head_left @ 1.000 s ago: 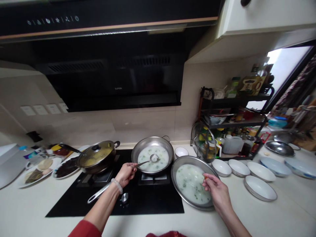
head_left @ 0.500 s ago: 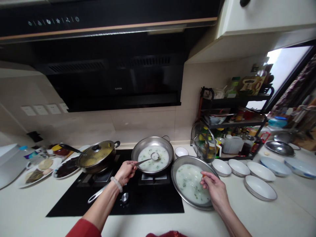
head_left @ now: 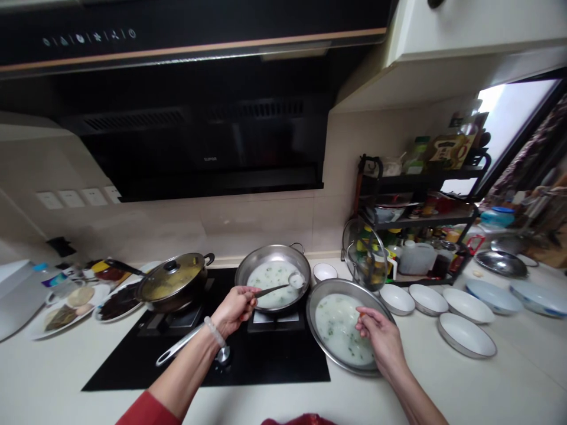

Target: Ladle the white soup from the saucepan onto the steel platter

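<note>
My left hand (head_left: pixel 235 308), closed around its handle, holds a ladle (head_left: pixel 296 280) over the steel wok (head_left: pixel 251 260) on the right burner. Milky soup with green bits (head_left: pixel 273 277) fills the wok's bottom, and the ladle's bowl sits at the right side of it. To the right, a wide steel basin (head_left: pixel 319 348) contains similar pale soup (head_left: pixel 341 330). My right hand (head_left: pixel 381 336) is above the basin's right side, fingers pinched. A small orange bit shows at its fingertips; what it belongs to I cannot make out.
Left of the wok stands a lidded pan (head_left: pixel 172 280) of yellow food. Plates of food (head_left: pixel 119 301) lie farther left. White bowls (head_left: pixel 467 336) line the right counter; a small bowl (head_left: pixel 325 271) sits behind the basin. A glass lid (head_left: pixel 365 254) leans against the condiment rack (head_left: pixel 425 221).
My left hand has moved right, carrying the ladle from the middle of the wok toward its right rim. My right hand has shifted slightly left above the basin.
</note>
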Motion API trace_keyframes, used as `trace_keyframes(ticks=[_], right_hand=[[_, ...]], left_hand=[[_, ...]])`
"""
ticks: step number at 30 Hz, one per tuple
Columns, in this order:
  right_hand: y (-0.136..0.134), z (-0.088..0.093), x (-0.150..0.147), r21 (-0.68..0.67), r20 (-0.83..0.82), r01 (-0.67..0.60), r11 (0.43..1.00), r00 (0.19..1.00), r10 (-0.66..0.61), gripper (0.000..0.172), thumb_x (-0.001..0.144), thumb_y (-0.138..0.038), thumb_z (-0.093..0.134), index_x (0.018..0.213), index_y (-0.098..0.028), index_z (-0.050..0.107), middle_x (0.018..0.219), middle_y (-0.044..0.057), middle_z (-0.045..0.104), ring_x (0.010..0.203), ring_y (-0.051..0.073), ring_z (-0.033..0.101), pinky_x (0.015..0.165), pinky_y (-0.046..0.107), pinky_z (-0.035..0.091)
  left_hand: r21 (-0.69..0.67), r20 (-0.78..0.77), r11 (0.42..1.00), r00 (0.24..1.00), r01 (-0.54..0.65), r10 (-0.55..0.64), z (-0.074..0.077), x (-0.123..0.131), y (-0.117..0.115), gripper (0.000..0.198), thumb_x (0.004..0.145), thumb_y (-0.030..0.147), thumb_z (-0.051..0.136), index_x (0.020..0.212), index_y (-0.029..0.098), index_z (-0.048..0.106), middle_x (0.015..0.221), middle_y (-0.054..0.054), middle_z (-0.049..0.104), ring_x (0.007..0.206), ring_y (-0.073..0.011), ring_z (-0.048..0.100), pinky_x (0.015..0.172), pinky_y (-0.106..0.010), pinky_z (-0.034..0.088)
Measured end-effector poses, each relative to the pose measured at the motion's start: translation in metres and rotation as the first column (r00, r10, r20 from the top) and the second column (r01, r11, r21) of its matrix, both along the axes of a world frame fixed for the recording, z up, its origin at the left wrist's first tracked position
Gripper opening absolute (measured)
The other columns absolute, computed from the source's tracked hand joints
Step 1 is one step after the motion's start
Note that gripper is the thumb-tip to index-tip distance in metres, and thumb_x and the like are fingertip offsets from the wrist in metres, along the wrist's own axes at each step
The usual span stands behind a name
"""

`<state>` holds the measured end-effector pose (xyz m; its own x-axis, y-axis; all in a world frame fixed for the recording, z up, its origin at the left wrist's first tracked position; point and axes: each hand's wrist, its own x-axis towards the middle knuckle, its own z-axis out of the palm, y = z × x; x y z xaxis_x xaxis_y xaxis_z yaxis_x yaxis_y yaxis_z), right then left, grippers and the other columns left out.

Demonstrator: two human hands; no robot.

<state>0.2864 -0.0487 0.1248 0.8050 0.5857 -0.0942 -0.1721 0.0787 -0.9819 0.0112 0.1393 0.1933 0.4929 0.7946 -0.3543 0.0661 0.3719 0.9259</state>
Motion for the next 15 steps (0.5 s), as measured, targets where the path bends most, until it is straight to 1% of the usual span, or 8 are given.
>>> trace_keyframes(ticks=[4, 7, 11, 15], right_hand=[[0.001, -0.003, -0.005, 0.014, -0.006, -0.014, 1.000, 1.000, 0.014, 0.025, 0.057, -0.031, 0.065, 0.078, -0.017, 0.067, 0.050, -0.003, 0.055, 0.047, 0.012, 0.049, 0.042, 0.023, 0.037], [0.001, -0.014, -0.014, -0.006, -0.040, -0.006, 1.000, 0.999, 0.006, 0.026, 0.057, -0.033, 0.063, 0.076, -0.016, 0.067, 0.043, -0.006, 0.047, 0.040, 0.009, 0.041, 0.038, 0.022, 0.030], [-0.002, -0.031, -0.026, -0.039, -0.124, 0.012, 0.999, 0.992, -0.017, 0.029, 0.056, -0.038, 0.064, 0.074, -0.015, 0.066, 0.042, -0.008, 0.040, 0.036, 0.007, 0.033, 0.036, 0.019, 0.021], [-0.007, -0.044, -0.036, -0.068, -0.183, 0.008, 0.998, 0.983, -0.021, 0.029, 0.054, -0.037, 0.063, 0.074, -0.016, 0.066, 0.043, -0.009, 0.039, 0.037, 0.006, 0.031, 0.036, 0.019, 0.020]], left_hand=[[-0.011, -0.015, 0.998, 0.998, 0.056, -0.056, 0.005, 0.014, -0.014, 0.022, 0.075, 0.022, 0.063, 0.092, 0.011, 0.055, 0.049, 0.009, 0.043, 0.034, 0.0002, 0.023, 0.036, -0.016, 0.009], [-0.034, -0.031, 0.994, 0.994, 0.100, -0.101, 0.003, 0.026, -0.025, 0.024, 0.075, 0.024, 0.064, 0.094, 0.012, 0.055, 0.049, 0.009, 0.044, 0.034, -0.0002, 0.024, 0.036, -0.016, 0.008], [-0.040, -0.058, 0.989, 0.988, 0.144, -0.146, -0.002, 0.042, -0.037, 0.023, 0.075, 0.025, 0.062, 0.093, 0.012, 0.055, 0.048, 0.010, 0.043, 0.034, -0.0008, 0.023, 0.036, -0.017, 0.009], [-0.016, -0.109, 0.984, 0.978, 0.179, -0.180, -0.013, 0.056, -0.047, 0.023, 0.076, 0.026, 0.060, 0.094, 0.013, 0.055, 0.049, 0.010, 0.043, 0.035, -0.0011, 0.021, 0.036, -0.017, 0.010]])
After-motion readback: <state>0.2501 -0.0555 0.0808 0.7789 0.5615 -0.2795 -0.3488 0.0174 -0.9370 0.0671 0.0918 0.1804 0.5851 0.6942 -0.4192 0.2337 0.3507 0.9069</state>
